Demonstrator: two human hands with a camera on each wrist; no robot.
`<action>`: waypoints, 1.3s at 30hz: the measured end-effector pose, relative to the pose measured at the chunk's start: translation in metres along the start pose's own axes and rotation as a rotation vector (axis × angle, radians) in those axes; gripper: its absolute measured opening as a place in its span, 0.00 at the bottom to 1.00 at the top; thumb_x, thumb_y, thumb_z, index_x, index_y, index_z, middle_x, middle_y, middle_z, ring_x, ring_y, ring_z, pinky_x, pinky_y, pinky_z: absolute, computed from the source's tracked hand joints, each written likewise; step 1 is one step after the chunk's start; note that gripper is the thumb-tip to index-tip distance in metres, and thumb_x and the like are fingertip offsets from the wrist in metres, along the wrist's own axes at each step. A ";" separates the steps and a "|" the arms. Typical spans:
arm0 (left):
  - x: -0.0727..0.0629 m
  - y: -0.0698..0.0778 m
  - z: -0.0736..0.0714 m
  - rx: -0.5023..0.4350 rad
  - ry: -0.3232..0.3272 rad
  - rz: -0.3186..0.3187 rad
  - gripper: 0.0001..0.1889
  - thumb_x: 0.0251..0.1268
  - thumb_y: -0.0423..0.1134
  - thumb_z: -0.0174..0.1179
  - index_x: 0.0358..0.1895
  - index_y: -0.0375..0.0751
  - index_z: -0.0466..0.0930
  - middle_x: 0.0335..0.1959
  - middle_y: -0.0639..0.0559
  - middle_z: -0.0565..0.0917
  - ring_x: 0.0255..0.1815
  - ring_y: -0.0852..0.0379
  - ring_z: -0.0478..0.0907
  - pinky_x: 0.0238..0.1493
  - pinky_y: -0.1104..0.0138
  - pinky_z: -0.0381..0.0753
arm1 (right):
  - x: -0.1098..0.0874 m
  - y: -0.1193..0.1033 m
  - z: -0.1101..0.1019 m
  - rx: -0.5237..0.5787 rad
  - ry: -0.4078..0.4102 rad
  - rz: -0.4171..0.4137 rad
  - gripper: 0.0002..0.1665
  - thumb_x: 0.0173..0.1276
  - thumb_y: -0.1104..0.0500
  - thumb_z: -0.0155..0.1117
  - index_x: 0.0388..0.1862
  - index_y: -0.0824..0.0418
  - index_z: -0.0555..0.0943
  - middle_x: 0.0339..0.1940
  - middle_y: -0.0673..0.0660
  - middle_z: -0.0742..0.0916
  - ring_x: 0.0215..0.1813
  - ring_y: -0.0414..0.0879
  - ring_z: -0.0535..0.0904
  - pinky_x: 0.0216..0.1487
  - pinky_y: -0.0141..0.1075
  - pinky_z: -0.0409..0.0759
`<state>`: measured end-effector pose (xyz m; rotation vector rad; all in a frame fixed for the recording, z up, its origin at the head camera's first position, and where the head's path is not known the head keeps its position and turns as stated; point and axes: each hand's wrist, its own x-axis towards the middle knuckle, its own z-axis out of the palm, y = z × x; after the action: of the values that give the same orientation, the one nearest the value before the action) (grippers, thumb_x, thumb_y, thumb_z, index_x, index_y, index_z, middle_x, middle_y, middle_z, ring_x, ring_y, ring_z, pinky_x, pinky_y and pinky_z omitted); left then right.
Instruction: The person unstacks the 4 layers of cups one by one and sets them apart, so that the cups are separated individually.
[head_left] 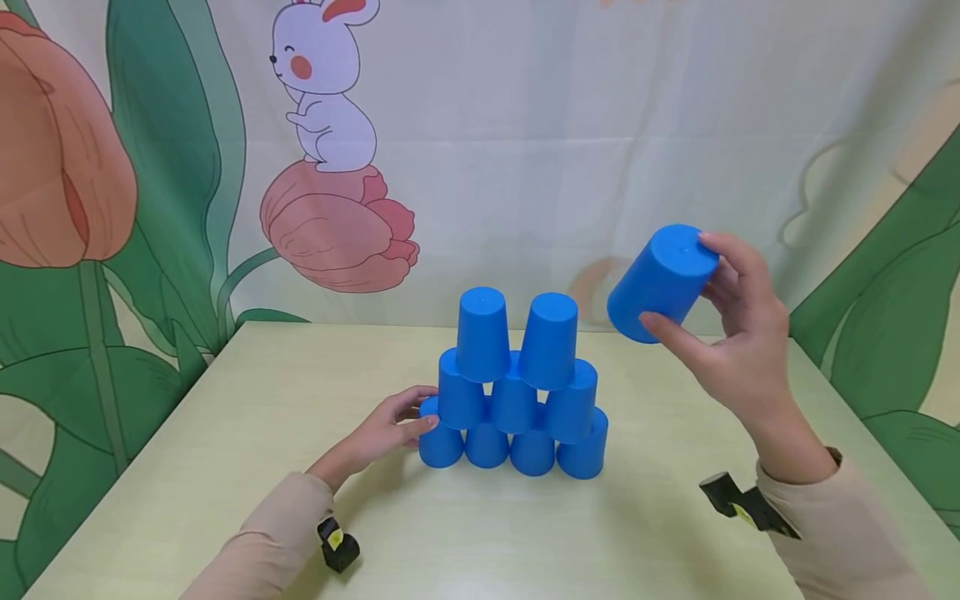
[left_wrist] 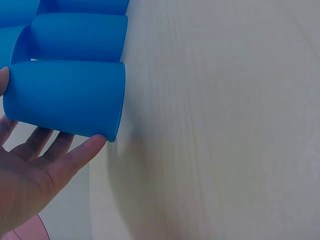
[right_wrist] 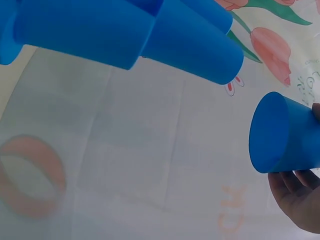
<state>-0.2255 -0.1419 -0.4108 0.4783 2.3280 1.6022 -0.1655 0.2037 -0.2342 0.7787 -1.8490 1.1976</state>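
the right hand (head_left: 750, 346) pinches a tilted cup (head_left: 663, 279) above the tabletop (head_left: 495, 542), right of the stack (head_left: 513, 400); the left hand (head_left: 386, 429), loosely curved, holds the bottom left cup (head_left: 441, 448). better to level the tilted cup, without pushing.

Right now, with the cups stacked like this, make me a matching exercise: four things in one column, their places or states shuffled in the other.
1. Left hand
2. Right hand
3. Top-row cups
4. Printed rabbit

A. Standing on the middle row
B. Above a printed flower
C. Holding a raised, tilted cup
D. Touching the leftmost bottom-row cup

Pairs: 1-D, 2-C, 3-A, 4-B
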 end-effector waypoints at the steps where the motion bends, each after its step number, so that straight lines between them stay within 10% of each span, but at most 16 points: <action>1: 0.000 0.000 0.000 -0.001 0.000 0.000 0.29 0.62 0.49 0.56 0.64 0.43 0.62 0.60 0.39 0.68 0.57 0.39 0.67 0.45 0.52 0.77 | -0.002 0.001 -0.001 -0.005 0.004 0.002 0.44 0.52 0.54 0.72 0.60 0.72 0.62 0.57 0.57 0.77 0.56 0.45 0.74 0.54 0.33 0.73; 25: 0.003 -0.003 -0.002 -0.030 -0.019 0.009 0.28 0.64 0.47 0.55 0.64 0.40 0.62 0.60 0.36 0.67 0.57 0.37 0.66 0.45 0.50 0.77 | -0.042 0.043 -0.016 -0.163 0.016 0.238 0.45 0.46 0.78 0.67 0.64 0.63 0.63 0.58 0.54 0.75 0.54 0.33 0.71 0.53 0.27 0.71; 39: 0.002 -0.001 -0.002 -0.025 -0.009 -0.017 0.28 0.63 0.46 0.56 0.64 0.41 0.62 0.60 0.37 0.67 0.58 0.37 0.66 0.45 0.50 0.77 | -0.067 0.074 -0.012 -0.272 -0.007 0.447 0.42 0.53 0.65 0.69 0.65 0.58 0.60 0.62 0.62 0.71 0.58 0.62 0.69 0.58 0.46 0.70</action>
<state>-0.2282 -0.1427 -0.4113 0.4576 2.2971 1.6159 -0.1883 0.2470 -0.3221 0.2225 -2.2047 1.1692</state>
